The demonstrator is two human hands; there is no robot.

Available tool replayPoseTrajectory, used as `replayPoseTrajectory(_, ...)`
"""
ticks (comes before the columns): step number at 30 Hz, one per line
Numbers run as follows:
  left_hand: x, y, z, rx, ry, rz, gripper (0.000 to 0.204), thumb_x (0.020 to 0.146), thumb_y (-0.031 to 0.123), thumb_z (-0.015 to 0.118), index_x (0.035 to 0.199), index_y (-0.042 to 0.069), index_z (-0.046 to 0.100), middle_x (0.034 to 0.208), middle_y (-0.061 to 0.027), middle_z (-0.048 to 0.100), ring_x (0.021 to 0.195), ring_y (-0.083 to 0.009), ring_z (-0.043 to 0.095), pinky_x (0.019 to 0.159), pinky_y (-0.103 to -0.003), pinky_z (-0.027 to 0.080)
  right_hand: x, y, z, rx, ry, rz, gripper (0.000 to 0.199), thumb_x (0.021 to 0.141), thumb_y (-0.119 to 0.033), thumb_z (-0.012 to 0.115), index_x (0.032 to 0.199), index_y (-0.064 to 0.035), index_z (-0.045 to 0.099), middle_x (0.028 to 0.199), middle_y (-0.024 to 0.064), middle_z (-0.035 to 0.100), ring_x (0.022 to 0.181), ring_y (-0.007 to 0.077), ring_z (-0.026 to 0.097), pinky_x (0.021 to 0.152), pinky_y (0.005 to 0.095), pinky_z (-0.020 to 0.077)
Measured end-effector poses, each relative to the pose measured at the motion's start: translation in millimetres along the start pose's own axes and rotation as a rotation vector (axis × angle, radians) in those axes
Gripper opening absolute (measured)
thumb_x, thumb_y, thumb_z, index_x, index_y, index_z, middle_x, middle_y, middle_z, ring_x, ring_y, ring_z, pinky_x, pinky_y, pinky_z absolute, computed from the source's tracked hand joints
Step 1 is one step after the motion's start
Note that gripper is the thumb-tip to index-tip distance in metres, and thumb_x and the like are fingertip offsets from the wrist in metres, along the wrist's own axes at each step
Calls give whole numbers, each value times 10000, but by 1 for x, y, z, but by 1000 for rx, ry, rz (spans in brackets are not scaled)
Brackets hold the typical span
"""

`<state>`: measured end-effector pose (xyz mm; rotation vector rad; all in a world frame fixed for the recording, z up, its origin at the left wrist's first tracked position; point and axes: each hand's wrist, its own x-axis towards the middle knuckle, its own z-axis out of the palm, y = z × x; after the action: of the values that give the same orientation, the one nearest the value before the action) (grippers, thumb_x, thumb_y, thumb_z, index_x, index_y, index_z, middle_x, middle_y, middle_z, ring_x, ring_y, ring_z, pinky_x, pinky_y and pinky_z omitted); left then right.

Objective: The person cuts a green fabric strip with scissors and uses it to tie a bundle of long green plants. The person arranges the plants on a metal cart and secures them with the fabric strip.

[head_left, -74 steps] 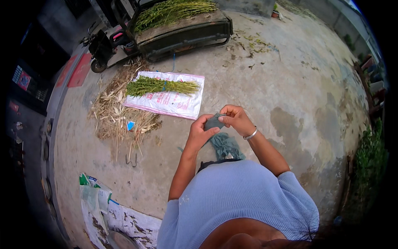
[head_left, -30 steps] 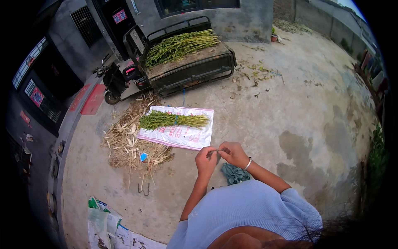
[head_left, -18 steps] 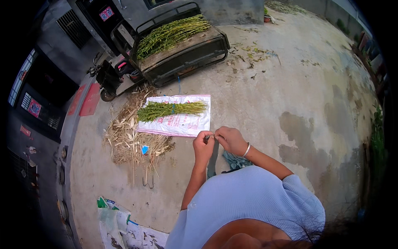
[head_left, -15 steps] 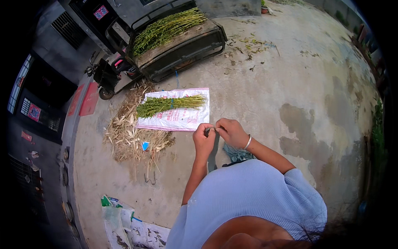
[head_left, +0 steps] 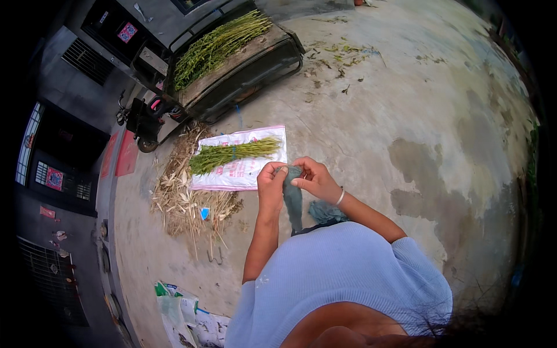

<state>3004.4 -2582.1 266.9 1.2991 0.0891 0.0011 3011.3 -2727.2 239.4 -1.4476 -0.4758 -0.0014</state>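
Standing on a mottled concrete yard (head_left: 371,116), looking down past a pale blue top. Both hands raised in front of the chest, close together. Left hand (head_left: 271,184) closed in a pinch on the upper end of a strip of teal cloth (head_left: 293,200); right hand (head_left: 312,178) likewise pinched on that same top end from the other side, fingers (head_left: 297,182) curled over the edge, a thin white bangle (head_left: 340,196) on its wrist. Held high so that the rest of the strip hangs straight down between the forearms, free of the ground and out of the dust. Lower down, a bunched heap of the same teal stuff (head_left: 326,211) just beside the right forearm, whether joined to the held strip cannot be told.

Beyond the hands, on the ground, a white woven sack (head_left: 255,168) spread flat as a clean mat, with 1 tied bundle of green stalks (head_left: 232,153) lying across it, kept off the concrete. Left of the sack, a loose pile of dry straw-coloured husks and trimmings (head_left: 183,200), pushed aside, apart from the good stalks. Farther off, a cart bed (head_left: 243,72) loaded with more long green stalks (head_left: 220,43), laid lengthwise. Near the lower edge, crumpled printed bags (head_left: 177,304) on the ground. Dark building fronts along the left side.
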Motion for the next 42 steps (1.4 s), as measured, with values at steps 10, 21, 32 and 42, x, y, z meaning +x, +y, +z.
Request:
replayPoseTrajectory(10,119,25,-22,-13,289,111,81,871,55,500,950,53,521,782,-31,578,629,-75,552,543,-209,463,67,125,-14,463,-554,482,178,834,-116,604,954,14,619,736,45,636,710,98,588,710,248,463)
replayPoseTrajectory(21,339,10,-236,-466,677,163,154,878,42,472,1025,2,492,948,-138,604,805,-235,624,698,-397,550,251,199,-176,185,-525,770,152,827,-163,609,733,-43,612,515,-27,490,452,57,436,479,222,386)
replayPoseTrajectory(32,472,-17,-455,-773,1074,51,253,927,191,429,996,0,580,1014,-130,623,944,-259,591,846,-413,480,381,221,-380,-333,-111,986,98,742,-151,696,709,-84,632,536,-41,524,426,57,455,403,209,360)
replayPoseTrajectory(42,462,-22,-407,610,1229,-84,376,796,249,564,1059,-21,560,1122,-137,563,1003,-231,540,872,-351,427,490,239,-471,-175,-25,1081,38,762,-75,658,742,-61,629,535,-32,503,413,53,419,398,222,380)
